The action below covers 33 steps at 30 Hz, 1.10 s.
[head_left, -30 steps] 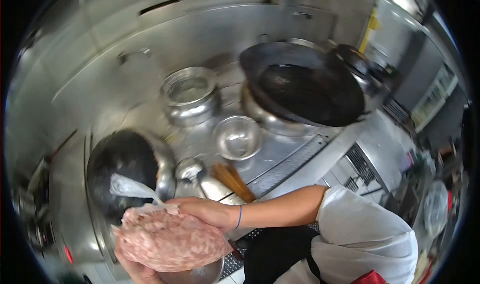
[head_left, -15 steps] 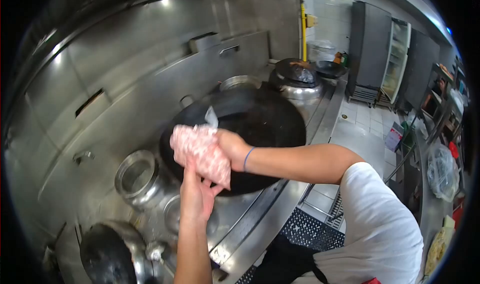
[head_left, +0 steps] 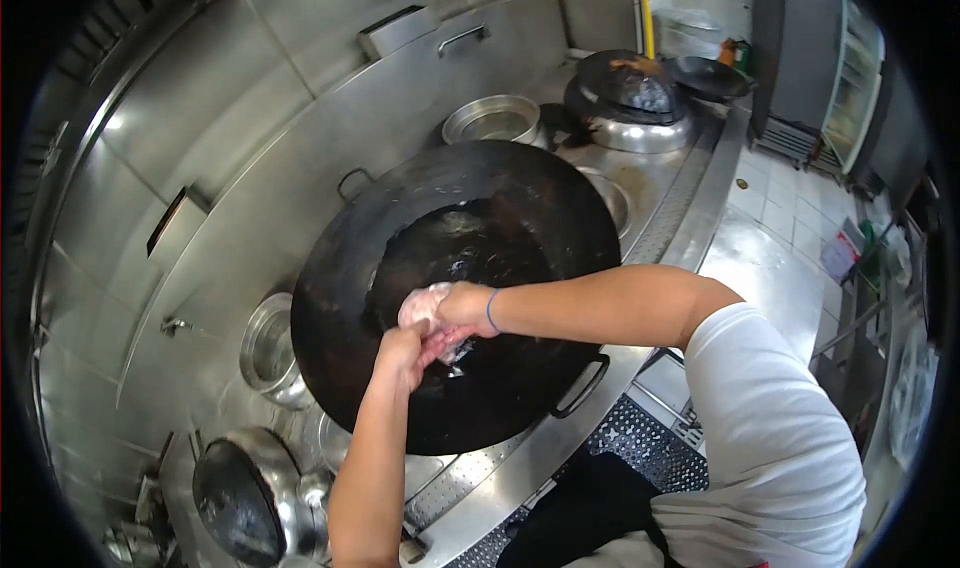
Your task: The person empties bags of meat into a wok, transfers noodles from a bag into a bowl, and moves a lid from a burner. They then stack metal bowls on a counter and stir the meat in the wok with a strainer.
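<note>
Now both hands, left hand [head_left: 400,350] and right hand [head_left: 462,308], clenched around the meat bag [head_left: 425,308], lengthwise upright over the wok [head_left: 340,268].

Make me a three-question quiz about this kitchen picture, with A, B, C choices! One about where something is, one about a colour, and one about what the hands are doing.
1. Where is the bag of pink minced meat?
A. over the big wok
B. on the floor
C. in the fridge

2. What colour is the big wok inside?
A. white
B. black
C. red

3. What are the hands doing?
A. resting flat
B. both gripping the bag
C. holding a ladle

Answers:
1 A, the bag sits above the wok's middle.
2 B, its whole bowl is dark.
3 B, the left hand and right hand close on the bag together.
</note>
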Each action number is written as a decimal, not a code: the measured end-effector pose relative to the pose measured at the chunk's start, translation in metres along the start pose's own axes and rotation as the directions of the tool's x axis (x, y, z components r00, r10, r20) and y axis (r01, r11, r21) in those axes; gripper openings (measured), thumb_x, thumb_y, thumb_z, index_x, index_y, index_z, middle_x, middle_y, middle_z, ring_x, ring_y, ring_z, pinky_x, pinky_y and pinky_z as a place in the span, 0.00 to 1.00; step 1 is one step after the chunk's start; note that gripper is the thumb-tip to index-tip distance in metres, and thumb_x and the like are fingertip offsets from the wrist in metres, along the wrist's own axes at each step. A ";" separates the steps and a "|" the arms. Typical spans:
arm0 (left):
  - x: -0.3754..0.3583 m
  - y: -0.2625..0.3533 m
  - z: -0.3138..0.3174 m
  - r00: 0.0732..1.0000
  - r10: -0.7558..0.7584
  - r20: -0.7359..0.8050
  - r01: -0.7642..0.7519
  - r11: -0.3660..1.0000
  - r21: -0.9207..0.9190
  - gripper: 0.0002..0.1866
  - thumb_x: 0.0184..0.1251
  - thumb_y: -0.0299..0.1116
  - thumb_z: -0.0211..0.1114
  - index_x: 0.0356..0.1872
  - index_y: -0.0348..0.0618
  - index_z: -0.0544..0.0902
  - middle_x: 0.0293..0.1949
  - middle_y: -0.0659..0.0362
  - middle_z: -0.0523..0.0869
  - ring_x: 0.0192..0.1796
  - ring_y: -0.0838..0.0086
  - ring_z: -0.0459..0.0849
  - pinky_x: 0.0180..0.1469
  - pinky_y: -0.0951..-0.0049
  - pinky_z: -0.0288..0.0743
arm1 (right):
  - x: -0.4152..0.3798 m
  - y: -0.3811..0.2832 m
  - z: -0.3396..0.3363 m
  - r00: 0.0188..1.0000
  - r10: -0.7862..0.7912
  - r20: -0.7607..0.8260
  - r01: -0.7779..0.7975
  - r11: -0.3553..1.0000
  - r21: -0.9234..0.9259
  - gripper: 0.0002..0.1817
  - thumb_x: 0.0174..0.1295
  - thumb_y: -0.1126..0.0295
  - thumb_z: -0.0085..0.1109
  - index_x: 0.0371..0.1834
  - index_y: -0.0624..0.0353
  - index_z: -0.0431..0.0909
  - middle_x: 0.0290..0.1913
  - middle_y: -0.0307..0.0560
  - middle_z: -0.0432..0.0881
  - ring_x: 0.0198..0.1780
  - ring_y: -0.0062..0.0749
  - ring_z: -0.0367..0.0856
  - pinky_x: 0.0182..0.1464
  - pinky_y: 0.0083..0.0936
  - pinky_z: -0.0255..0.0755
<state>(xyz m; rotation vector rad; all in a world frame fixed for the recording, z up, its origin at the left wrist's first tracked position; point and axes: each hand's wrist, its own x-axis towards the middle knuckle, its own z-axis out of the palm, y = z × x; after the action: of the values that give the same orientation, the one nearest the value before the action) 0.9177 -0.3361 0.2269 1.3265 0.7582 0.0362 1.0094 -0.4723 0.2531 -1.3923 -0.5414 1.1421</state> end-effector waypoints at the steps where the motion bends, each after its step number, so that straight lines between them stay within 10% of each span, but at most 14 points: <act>1: 0.010 0.003 -0.004 0.998 0.022 -0.055 -0.020 0.999 0.032 0.10 0.72 0.27 0.55 0.48 0.32 0.78 0.35 0.54 0.85 0.32 0.72 0.86 0.34 0.75 0.84 | -0.001 -0.006 0.000 0.999 -0.017 -0.027 0.016 0.999 -0.043 0.09 0.64 0.76 0.56 0.39 0.55 0.86 0.41 0.41 0.84 0.34 0.27 0.82 0.29 0.23 0.77; 5: 0.027 0.029 -0.011 0.963 0.253 -0.094 -0.203 0.909 0.365 0.12 0.73 0.26 0.49 0.43 0.34 0.82 0.29 0.58 0.84 0.29 0.75 0.82 0.34 0.74 0.80 | 0.032 -0.022 -0.017 0.978 -0.087 -0.187 -0.004 0.899 -0.439 0.12 0.62 0.75 0.51 0.40 0.58 0.86 0.35 0.46 0.87 0.37 0.32 0.88 0.32 0.31 0.81; 8: 0.029 0.030 -0.022 0.928 0.372 -0.027 -0.213 0.589 0.780 0.10 0.62 0.31 0.63 0.37 0.37 0.88 0.38 0.48 0.90 0.42 0.63 0.88 0.45 0.66 0.80 | 0.084 -0.012 -0.058 0.935 -0.330 0.132 0.211 0.215 -0.954 0.13 0.55 0.70 0.57 0.40 0.60 0.87 0.41 0.59 0.87 0.43 0.51 0.88 0.46 0.40 0.82; 10: 0.019 0.022 -0.029 0.911 0.409 0.051 -0.235 0.414 0.879 0.12 0.59 0.37 0.69 0.41 0.42 0.89 0.45 0.48 0.89 0.51 0.54 0.87 0.56 0.63 0.78 | 0.099 -0.015 -0.080 0.928 -0.371 0.019 0.066 0.115 -0.991 0.15 0.51 0.69 0.58 0.40 0.62 0.87 0.45 0.63 0.85 0.48 0.56 0.86 0.52 0.43 0.79; 19: -0.073 0.015 -0.036 0.910 0.411 0.057 -0.196 0.305 0.932 0.18 0.64 0.40 0.67 0.51 0.41 0.85 0.47 0.47 0.87 0.53 0.53 0.85 0.58 0.57 0.77 | 0.217 0.030 -0.178 0.871 -0.362 -0.332 -0.181 0.391 -0.902 0.20 0.54 0.60 0.61 0.46 0.62 0.85 0.50 0.61 0.84 0.55 0.53 0.83 0.60 0.41 0.75; 23: -0.088 0.010 -0.043 0.862 0.503 0.062 -0.255 0.325 0.910 0.18 0.63 0.37 0.68 0.51 0.39 0.84 0.43 0.47 0.88 0.47 0.55 0.87 0.52 0.59 0.79 | 0.249 0.048 -0.167 0.904 -0.293 -0.311 -0.223 0.298 -0.928 0.19 0.56 0.63 0.62 0.47 0.63 0.85 0.52 0.63 0.84 0.56 0.56 0.82 0.59 0.43 0.76; 33: -0.030 0.020 -0.037 0.900 0.431 0.061 -0.214 0.315 0.925 0.21 0.64 0.40 0.67 0.54 0.40 0.82 0.51 0.47 0.86 0.57 0.53 0.83 0.60 0.57 0.75 | 0.158 -0.030 -0.083 0.741 -0.668 0.073 0.310 0.244 -0.919 0.09 0.56 0.66 0.58 0.28 0.59 0.83 0.35 0.61 0.83 0.42 0.59 0.83 0.48 0.48 0.77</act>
<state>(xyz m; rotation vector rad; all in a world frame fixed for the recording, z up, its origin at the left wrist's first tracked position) 0.8835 -0.3119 0.2573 2.6294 0.6559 0.0783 1.1551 -0.3703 0.2170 -2.0372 -1.3757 -0.0871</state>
